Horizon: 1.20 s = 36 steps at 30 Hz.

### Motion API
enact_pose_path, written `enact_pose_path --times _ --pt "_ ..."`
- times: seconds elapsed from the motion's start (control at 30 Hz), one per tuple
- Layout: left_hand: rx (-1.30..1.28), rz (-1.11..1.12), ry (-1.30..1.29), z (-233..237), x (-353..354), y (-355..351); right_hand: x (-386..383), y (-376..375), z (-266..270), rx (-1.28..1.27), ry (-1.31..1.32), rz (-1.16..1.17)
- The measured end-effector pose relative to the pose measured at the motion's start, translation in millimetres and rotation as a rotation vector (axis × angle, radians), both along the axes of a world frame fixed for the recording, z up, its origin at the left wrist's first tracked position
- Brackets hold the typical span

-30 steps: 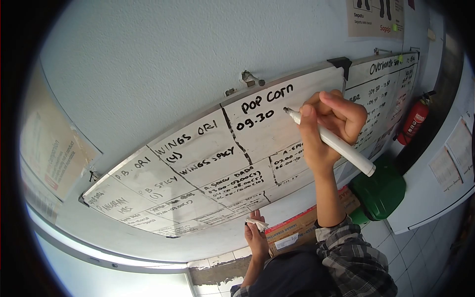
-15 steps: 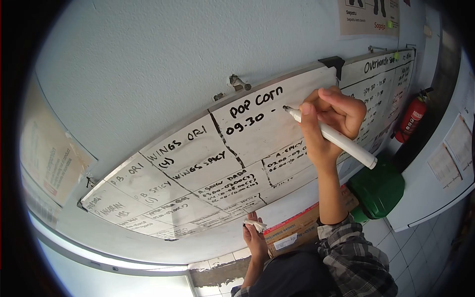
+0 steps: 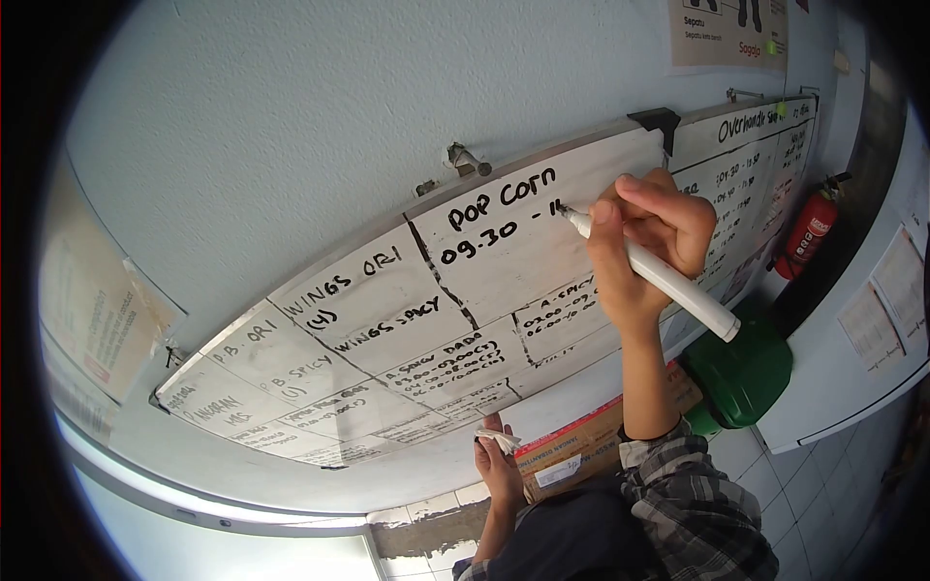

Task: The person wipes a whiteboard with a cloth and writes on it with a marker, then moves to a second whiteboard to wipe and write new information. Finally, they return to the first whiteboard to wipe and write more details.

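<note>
My right hand [image 3: 654,242] grips a white whiteboard marker [image 3: 678,290]. Its dark tip touches the whiteboard [image 3: 620,155] just after "09.30 -", where fresh strokes resembling "11" stand below "POP CORN". Lower down, near the board's bottom edge, my left hand [image 3: 499,470] is closed around a crumpled white tissue [image 3: 500,441]. Handwritten black entries and ruled lines cover much of the board. My right hand hides part of its right side.
A second written whiteboard [image 3: 746,145] adjoins on the right. Beyond it hangs a red fire extinguisher [image 3: 806,228]. Below are a green bin [image 3: 741,373] and a cardboard box [image 3: 572,450]. Posters [image 3: 727,39] are fixed to the wall.
The marker tip has added short strokes after the dash, beside "09.30". My left hand keeps the tissue in almost the same place.
</note>
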State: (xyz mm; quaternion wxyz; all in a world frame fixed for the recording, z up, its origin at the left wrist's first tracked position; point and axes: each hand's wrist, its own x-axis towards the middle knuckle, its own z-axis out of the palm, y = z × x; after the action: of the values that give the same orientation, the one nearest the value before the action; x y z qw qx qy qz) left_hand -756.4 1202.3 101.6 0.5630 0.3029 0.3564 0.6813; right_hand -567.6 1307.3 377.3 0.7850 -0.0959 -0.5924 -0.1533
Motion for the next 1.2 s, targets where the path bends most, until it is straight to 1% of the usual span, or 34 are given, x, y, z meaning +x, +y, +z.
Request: enact_pose_path --times 0.07,0.17,0.23,0.27,0.33,0.37,0.4,0.47,0.53,0.63,0.73,0.87,0.93,1.0,1.03,1.1,1.13,1.2 --pt "-0.009 0.011 -0.009 -0.8 0.2 0.3 0.7 0.3 -1.3 -0.007 -0.009 -0.008" --pt "-0.013 0.014 -0.023 -4.2 -0.9 1.3 -1.6 0.8 0.1 0.001 0.051 0.049" --pt "-0.016 0.015 -0.020 -1.9 -0.3 1.0 -2.9 0.5 1.9 0.021 0.041 -0.021" --pt "-0.020 0.015 -0.018 -1.1 -0.2 0.5 -0.4 -0.6 0.7 0.020 0.042 -0.019" --pt "-0.012 0.012 -0.019 -4.3 -1.3 0.5 7.4 -4.3 -3.2 -0.079 -0.022 -0.016" --pt "0.000 0.008 -0.023 -5.3 -1.7 0.8 7.8 -1.3 -1.9 -0.039 0.023 0.053" --pt "0.004 0.009 -0.022 -5.2 -2.2 0.5 8.4 -2.6 -2.2 -0.035 0.024 0.053" --pt "-0.017 0.010 -0.020 -4.9 -1.6 1.2 11.0 -8.2 -4.9 -0.018 0.137 0.143" --pt "-0.010 0.013 -0.025 -2.9 -0.7 1.0 13.0 -18.5 -9.3 -0.055 0.175 0.128" --pt "-0.021 0.022 -0.024 -0.8 -0.7 -0.4 19.7 -30.8 -19.7 -0.147 0.245 0.214" --pt "-0.034 0.047 -0.029 -4.3 1.8 0.5 28.0 -35.9 -28.5 -0.191 0.243 0.164" --pt "-0.005 0.084 -0.027 -5.0 7.4 0.3 36.5 -37.6 -30.9 -0.283 0.222 0.197" --pt "-0.008 0.106 -0.048 -1.2 11.1 -0.3 37.1 -44.6 -21.5 -0.363 0.044 0.336" --pt "-0.008 0.130 -0.071 1.4 14.0 -0.7 35.5 -36.6 -8.0 -0.191 -0.223 0.019" --pt "-0.007 0.135 -0.067 1.7 14.9 -0.5 34.4 -37.7 -6.6 -0.189 -0.229 0.028" --pt "-0.010 0.138 -0.042 1.7 16.4 -2.1 31.4 -43.6 -7.6 -0.302 -0.363 -0.314" --pt "-0.009 0.145 -0.042 0.7 16.4 -2.2 30.5 -46.6 -6.3 -0.301 -0.364 -0.307" --pt "-0.007 0.138 -0.056 -1.4 15.9 -1.6 29.7 -50.7 -2.9 -0.431 -0.461 -0.402"
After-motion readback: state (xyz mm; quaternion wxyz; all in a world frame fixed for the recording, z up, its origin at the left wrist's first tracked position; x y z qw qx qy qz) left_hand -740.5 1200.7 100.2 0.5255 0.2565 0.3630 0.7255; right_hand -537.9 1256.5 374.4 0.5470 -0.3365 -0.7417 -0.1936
